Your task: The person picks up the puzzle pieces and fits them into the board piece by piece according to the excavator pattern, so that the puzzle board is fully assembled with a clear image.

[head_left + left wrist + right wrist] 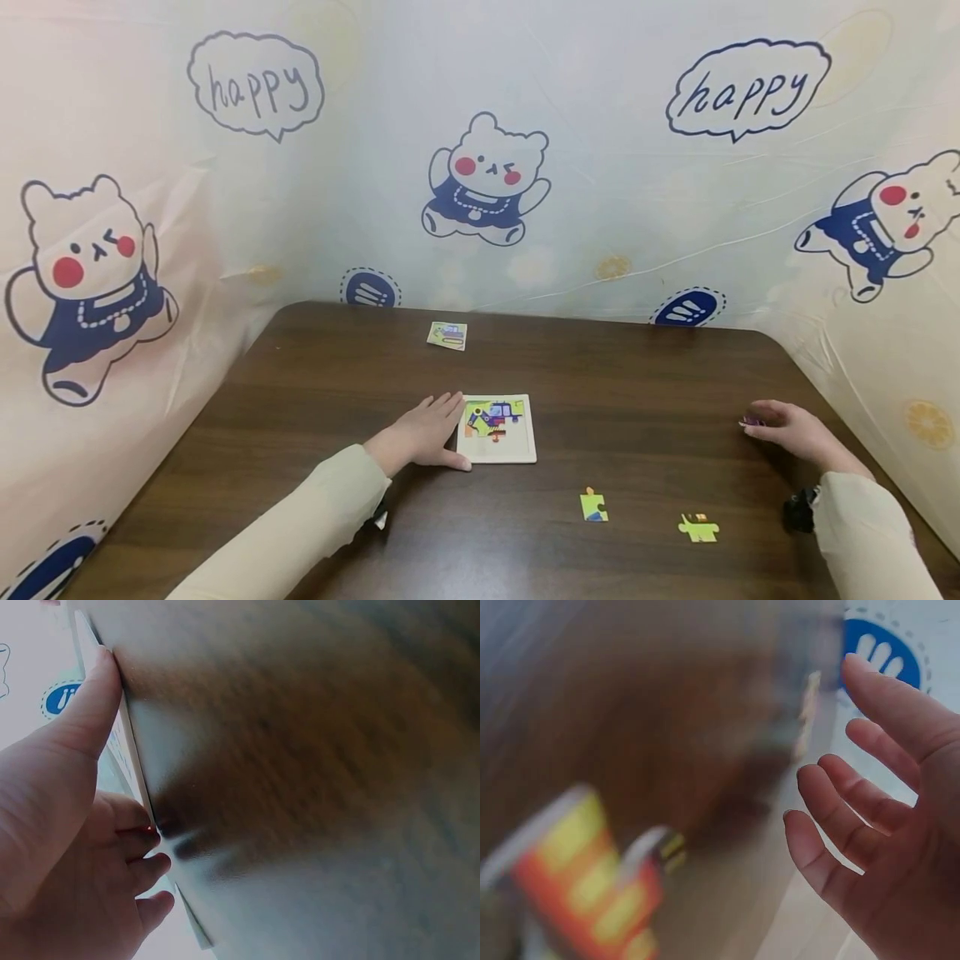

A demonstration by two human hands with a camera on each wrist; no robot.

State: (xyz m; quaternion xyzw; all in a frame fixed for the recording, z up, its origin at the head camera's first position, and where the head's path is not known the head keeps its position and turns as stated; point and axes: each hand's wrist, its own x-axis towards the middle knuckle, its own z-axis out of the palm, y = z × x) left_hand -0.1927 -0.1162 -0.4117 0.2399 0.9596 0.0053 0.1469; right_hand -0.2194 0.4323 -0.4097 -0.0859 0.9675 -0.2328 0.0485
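My left hand (429, 432) rests against the left side of a white puzzle tray (510, 452), thumb at the near corner. In the left wrist view the thumb and fingers meet the tray's edge (135, 761). Inside the tray, joined puzzle pieces (491, 419) form part of a digger picture. Far to the right, my right hand (791, 429) hovers low beside a small purple puzzle piece (752, 422), partly hidden by its fingers. Seen from the right wrist, the fingers are loosely bent and spread, with nothing between them.
Two yellow-green puzzle pieces, one nearer the tray (593, 506) and one farther right (698, 527), lie on the brown table (337, 358). A small picture card (447, 335) lies towards the back. Blurred in the right wrist view is a red-and-yellow piece (592, 870). A printed curtain surrounds the table.
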